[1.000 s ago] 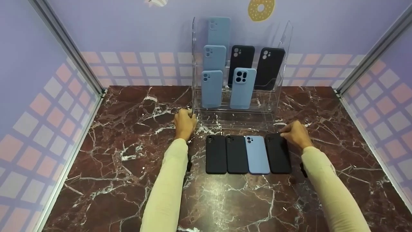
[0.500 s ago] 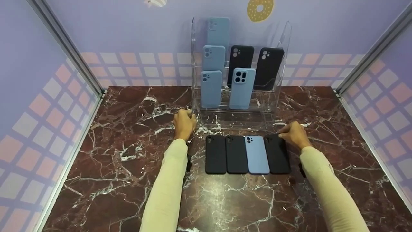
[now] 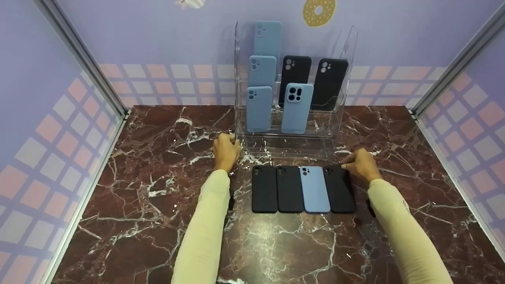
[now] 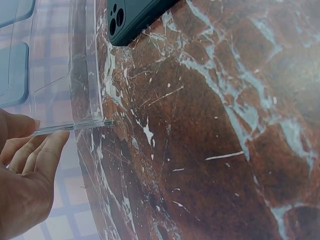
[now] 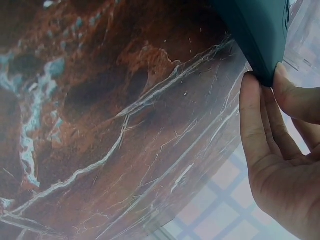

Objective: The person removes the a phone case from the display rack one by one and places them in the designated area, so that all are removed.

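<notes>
My left hand (image 3: pixel 226 152) pinches the left side edge of a clear acrylic display stand (image 4: pixel 60 85) between thumb and fingers. With thumb and fingertips, my right hand (image 3: pixel 361 163) pinches the upper right corner of a black phone case (image 3: pixel 340 189), the rightmost of a row on the table. In the right wrist view that corner of the case (image 5: pixel 262 45) sits between thumb and forefinger. To its left in the row lie a blue phone case (image 3: pixel 315 190) and two more black cases, one in the middle (image 3: pixel 290 190) and one at the left end (image 3: pixel 264 190).
Several cases stand in the tiered stand: light blue ones at left, a light blue one (image 3: pixel 298 110) with a large camera cutout in front, and black ones (image 3: pixel 330 83) behind. Patterned panels (image 3: pixel 169 47) enclose the dark red marbled table (image 3: pixel 158 221) at back and sides.
The right hand and the black case it pinches have shifted very slightly left, closer to the blue case. The left hand stays at the stand's edge.
</notes>
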`<state>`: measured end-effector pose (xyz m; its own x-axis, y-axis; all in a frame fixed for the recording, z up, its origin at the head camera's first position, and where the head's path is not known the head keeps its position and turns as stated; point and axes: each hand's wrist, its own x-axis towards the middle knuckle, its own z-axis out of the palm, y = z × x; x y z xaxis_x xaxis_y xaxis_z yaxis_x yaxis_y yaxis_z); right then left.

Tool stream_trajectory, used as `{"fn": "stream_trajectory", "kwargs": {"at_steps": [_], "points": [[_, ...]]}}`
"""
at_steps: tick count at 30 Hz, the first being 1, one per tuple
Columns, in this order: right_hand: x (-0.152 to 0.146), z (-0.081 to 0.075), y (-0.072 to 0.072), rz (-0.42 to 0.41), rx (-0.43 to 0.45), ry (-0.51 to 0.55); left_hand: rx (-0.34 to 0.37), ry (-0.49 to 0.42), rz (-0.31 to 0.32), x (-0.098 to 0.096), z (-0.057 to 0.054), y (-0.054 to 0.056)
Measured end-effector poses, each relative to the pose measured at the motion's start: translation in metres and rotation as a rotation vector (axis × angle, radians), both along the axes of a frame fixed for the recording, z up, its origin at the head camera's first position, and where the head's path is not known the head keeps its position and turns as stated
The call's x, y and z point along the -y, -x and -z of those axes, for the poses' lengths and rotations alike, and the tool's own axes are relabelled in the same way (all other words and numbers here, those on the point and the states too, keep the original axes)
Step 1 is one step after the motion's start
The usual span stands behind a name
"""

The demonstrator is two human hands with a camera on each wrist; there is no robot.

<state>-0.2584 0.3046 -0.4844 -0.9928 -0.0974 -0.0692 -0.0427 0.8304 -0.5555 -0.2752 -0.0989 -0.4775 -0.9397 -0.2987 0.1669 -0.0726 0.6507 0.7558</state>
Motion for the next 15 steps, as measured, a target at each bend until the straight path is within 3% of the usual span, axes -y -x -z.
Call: {"fn": "stream_trajectory", "kwargs": {"at_steps": [9, 15], "points": [[0.0, -0.003, -0.001, 0.003, 0.007, -0.02, 0.007, 0.011, 0.015, 0.0, 0.0, 0.0], [0.003, -0.02, 0.0, 0.011, -0.039, 0.003, 0.002, 0.013, 0.01, 0.0, 0.0, 0.001]]}}
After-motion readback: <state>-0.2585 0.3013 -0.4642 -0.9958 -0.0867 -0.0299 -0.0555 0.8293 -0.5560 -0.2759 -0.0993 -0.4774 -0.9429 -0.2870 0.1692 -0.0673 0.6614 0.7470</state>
